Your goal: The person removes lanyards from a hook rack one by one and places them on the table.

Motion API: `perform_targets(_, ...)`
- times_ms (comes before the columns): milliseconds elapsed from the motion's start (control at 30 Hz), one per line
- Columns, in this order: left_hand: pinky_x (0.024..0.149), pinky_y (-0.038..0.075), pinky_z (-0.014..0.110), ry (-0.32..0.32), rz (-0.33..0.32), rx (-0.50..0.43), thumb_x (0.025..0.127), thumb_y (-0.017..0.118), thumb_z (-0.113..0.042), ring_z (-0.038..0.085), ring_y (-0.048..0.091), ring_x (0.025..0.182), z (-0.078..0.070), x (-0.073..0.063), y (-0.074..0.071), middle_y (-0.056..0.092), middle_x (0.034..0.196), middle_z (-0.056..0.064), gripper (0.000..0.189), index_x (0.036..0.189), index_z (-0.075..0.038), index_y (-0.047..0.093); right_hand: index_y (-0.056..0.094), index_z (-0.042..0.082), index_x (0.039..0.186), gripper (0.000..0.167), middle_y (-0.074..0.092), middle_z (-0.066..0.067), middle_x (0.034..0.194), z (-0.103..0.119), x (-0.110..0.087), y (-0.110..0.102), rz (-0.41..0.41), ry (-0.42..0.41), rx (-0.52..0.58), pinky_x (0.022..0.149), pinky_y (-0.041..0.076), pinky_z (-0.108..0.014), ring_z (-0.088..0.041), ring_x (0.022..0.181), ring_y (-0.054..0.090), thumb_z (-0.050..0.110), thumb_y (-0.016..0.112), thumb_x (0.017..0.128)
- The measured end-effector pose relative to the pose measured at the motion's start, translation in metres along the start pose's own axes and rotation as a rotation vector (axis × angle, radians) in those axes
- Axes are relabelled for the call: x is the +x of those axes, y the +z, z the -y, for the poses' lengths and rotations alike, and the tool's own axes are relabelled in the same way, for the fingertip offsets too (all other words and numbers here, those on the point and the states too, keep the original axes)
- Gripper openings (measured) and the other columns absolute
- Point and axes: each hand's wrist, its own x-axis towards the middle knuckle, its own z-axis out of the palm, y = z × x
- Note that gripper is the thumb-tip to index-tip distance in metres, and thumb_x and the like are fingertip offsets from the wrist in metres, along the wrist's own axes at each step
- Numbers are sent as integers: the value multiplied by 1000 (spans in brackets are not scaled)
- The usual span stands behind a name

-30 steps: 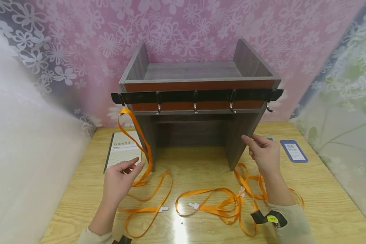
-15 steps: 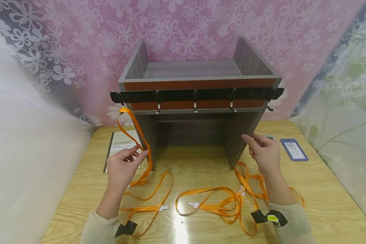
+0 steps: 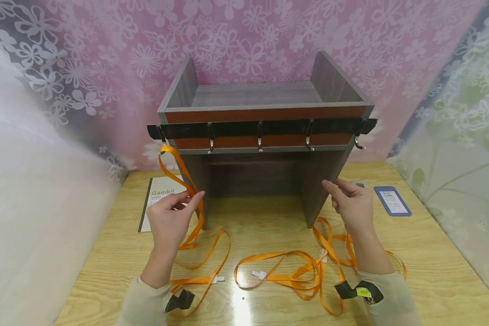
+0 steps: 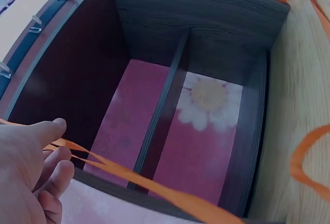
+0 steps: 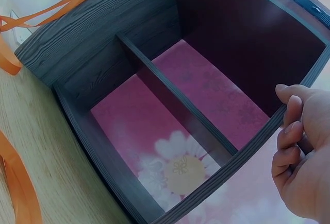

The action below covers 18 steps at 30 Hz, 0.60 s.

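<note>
In the head view an orange lanyard (image 3: pixel 175 158) hangs by its loop from the leftmost hook (image 3: pixel 162 149) of the black hook rail (image 3: pixel 236 130), its lower end reaching the table. My left hand (image 3: pixel 172 217) pinches the lanyard's hanging strap between thumb and fingers. The left wrist view shows the strap (image 4: pixel 154 185) running out from those fingers. Across from it, my right hand (image 3: pixel 352 203) holds the front edge of the grey wooden shelf's right side panel (image 3: pixel 319 181). In the right wrist view its thumb lies inside that edge, with the other fingers curled outside.
Several orange lanyards with white clips lie on the wooden table: one loop (image 3: pixel 224 253) at left, a tangled pile (image 3: pixel 301 276) at right. A notebook (image 3: pixel 156 185) lies behind my left hand. A blue card holder (image 3: pixel 392 201) lies far right. The other hooks hang bare.
My left hand has moved up and right from beside the hanging lanyard and now pinches its strap. My right hand keeps its place on the shelf's side panel.
</note>
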Motion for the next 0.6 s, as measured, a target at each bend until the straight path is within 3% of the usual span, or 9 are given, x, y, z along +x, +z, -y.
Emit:
perform_targets(200,54,47,12,-86,11,-92,78,87,-14,2,56,55,-5,0,8,72,70,10,13,79,-4,80,78,9,92,11,54,4,51,-1,0,1,-4,11,9,41,37,-17,-7,45,45,19,79,87)
perform_targets(400,55,48,15,-213,84,-164,83,82,-11,4,57,59,-11,3,-1,73,76,12,8,83,-3,80,78,9,95,13,54,4,51,-1,0,1,-4,12,17,42,37,-18,-7,45,45,19,79,87)
perform_targets(600,54,48,18,-267,153,-156,84,80,-10,8,60,62,-22,10,-21,71,75,-9,4,84,-6,80,79,9,95,12,55,4,52,-1,1,-1,1,13,24,42,38,-18,-7,46,46,17,79,87)
